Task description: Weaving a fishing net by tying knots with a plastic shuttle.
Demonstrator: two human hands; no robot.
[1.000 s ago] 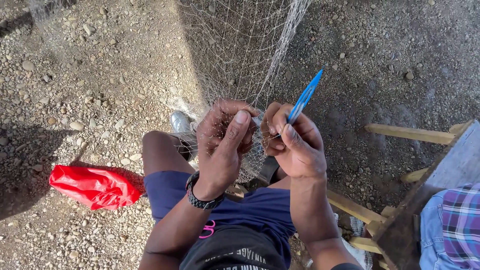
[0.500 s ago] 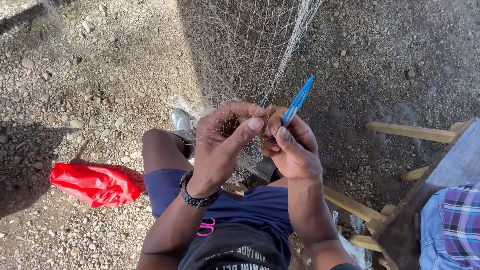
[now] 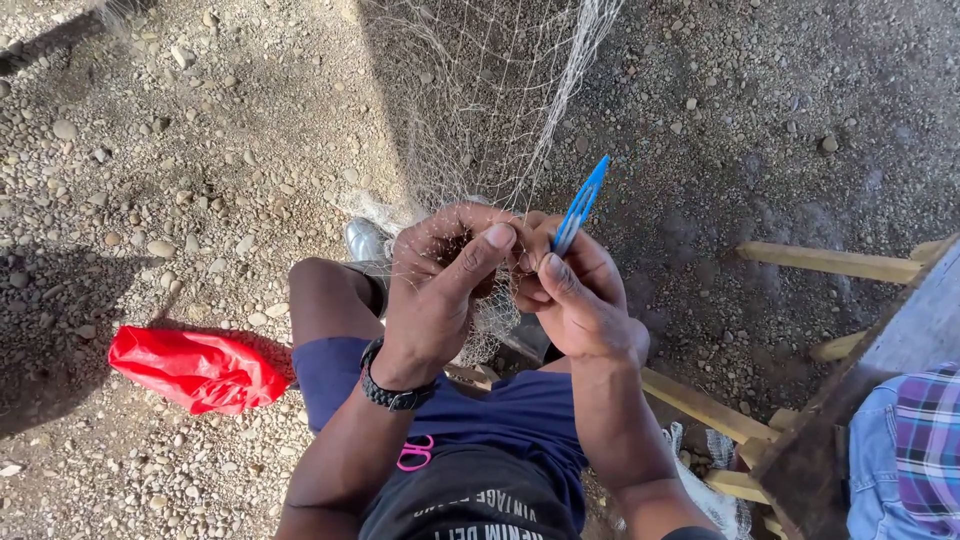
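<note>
A fine pale fishing net [image 3: 480, 110] hangs taut from the top of the view down to a seated person's lap, where both hands meet over gravel. The left hand [image 3: 440, 290] is clenched around a bunched fold of the mesh, thumb pressed forward over the strands; the right hand [image 3: 580, 300] grasps a slim blue netting needle [image 3: 580, 205] between thumb and fingers, its tip pointing up and away, just beside the left thumb. The work looks like knotting or mending a mesh, and doing it well likely depends on the left hand keeping the fold pinched tight so the loop holds its size while the needle passes cleanly through one opening rather than snagging neighbouring strands; whether twine is already threaded through a mesh cannot be told, since the fingers hide the join. A black wristband [image 3: 392, 388] circles the left wrist above blue shorts [image 3: 500, 420]. A crumpled red plastic bag [image 3: 195, 368] lies on the gravel ground [image 3: 150, 150] well apart to the left, pale wooden slats [image 3: 830, 262] lie to the right, and another person's plaid sleeve [image 3: 925, 440] shows at the lower right edge.
</note>
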